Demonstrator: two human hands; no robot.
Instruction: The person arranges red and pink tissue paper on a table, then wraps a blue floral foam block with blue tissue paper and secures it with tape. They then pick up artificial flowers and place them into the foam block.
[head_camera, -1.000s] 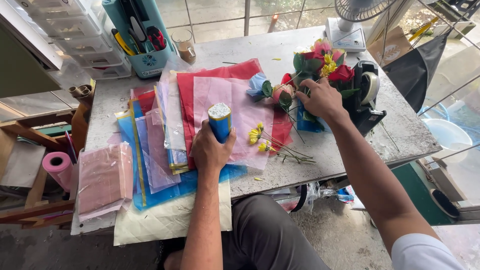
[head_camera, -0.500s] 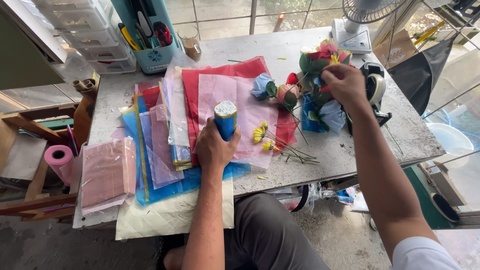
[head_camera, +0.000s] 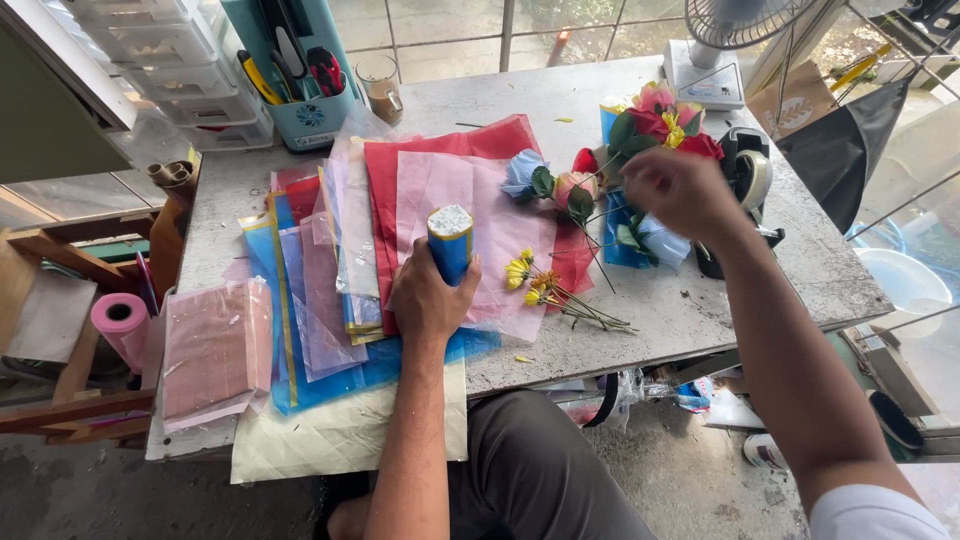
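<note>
We see the left hand (head_camera: 428, 297) clamped around a blue roll (head_camera: 451, 243) standing upright on the table (head_camera: 700, 310), near its front edge. The roll is a short blue cylinder with a yellow band near the top and a white, crumbly-looking end face. It rests on pink paper (head_camera: 470, 200) laid over red paper (head_camera: 480, 142).

The right hand (head_camera: 680, 190) is at three o'clock from the roll, well apart, among a bunch of flowers (head_camera: 660, 120) in red, pink and yellow; it is blurred, so we cannot tell whether its fingers are closed on a stem. A blue flower (head_camera: 522, 172) lies at one o'clock from the roll, and small yellow flowers (head_camera: 530, 280) with thin stems lie just beside it at four o'clock.

At nine o'clock, sheets of blue, yellow and pink wrap (head_camera: 310, 300) overlap. A flat pink packet (head_camera: 215, 350) lies at the table's left end. At eleven o'clock stands a teal caddy (head_camera: 305, 115) of tools, with a round emblem on its front. A fan (head_camera: 720, 40) stands at one o'clock, far back.
</note>
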